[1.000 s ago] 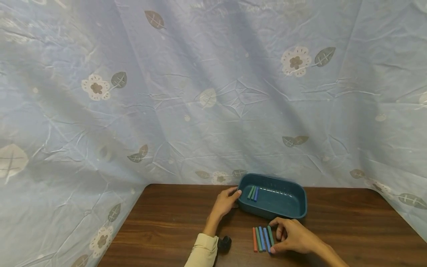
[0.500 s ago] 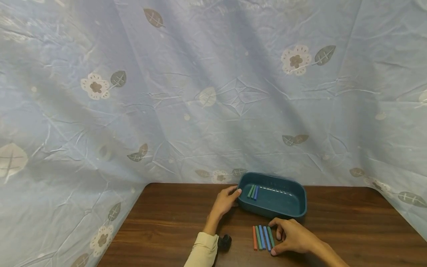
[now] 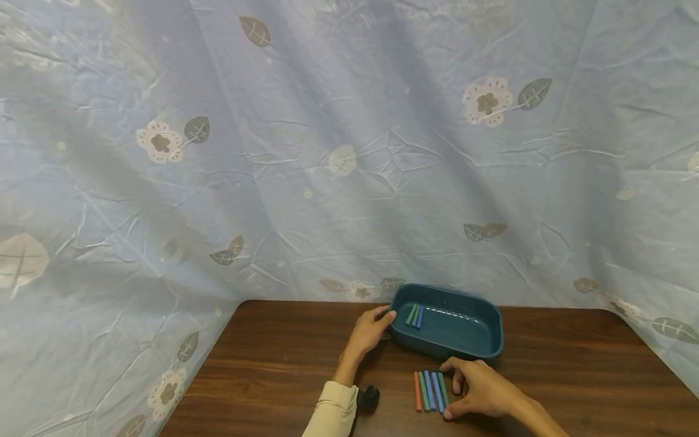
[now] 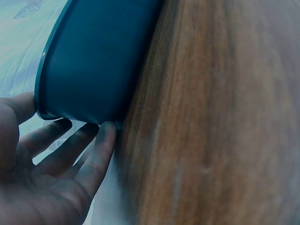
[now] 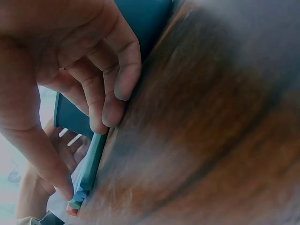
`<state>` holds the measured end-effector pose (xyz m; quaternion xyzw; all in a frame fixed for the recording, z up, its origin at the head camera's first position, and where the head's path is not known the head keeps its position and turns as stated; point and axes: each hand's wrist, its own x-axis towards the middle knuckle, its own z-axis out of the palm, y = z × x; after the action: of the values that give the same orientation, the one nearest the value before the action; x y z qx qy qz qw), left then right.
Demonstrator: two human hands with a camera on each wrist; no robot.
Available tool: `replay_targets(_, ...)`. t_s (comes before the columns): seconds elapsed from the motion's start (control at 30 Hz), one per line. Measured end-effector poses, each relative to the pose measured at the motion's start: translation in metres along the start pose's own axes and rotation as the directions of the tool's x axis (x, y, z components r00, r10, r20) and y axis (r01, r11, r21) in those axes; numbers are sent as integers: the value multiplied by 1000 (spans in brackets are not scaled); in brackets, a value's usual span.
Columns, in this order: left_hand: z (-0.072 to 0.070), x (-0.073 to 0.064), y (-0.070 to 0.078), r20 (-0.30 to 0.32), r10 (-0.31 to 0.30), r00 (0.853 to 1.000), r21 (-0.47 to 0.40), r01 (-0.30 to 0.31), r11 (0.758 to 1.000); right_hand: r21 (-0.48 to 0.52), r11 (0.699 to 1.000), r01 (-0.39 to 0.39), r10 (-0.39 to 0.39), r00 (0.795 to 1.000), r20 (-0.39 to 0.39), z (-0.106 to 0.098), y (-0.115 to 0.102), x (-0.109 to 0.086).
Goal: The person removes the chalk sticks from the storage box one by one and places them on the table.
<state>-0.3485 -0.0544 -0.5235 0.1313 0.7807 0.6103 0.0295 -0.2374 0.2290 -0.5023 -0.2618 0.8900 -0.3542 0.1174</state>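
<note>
Five-sided by nothing else, a row of several chalk-like sticks lies side by side on the wooden table: a red stick (image 3: 417, 391) at the left, green and blue ones, and a green stick (image 3: 443, 388) at the right. My right hand (image 3: 483, 388) spans this last green stick, index fingertip at its far end and thumb at its near end. Behind the row sits a teal rectangular dish (image 3: 494, 355) with two green sticks and a blue stick (image 3: 419, 317) inside. My left hand (image 3: 364, 334) holds its left end, thumb at the rim, fingertips against the outer wall (image 4: 84, 79).
The brown table (image 3: 262, 364) ends behind the dish at a flower-patterned hanging sheet (image 3: 306, 243). A black wrist device (image 3: 368, 399) sits by the left sleeve (image 3: 334, 409), left of the stick row.
The view shifts slightly with the head. Both hands, the dish and the sticks keep nearly the same places.
</note>
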Motion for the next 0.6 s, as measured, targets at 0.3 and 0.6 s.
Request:
replay_targets(0.3, 0, 0, 5, 0, 1, 1000, 1, -1, 1000, 28, 999, 33, -33, 999, 1, -7, -3, 1)
replay_targets(0.6, 0, -1, 3, -1, 1, 1000, 4, -1, 1000, 23, 998, 50, -50, 999, -10, -12, -11, 0)
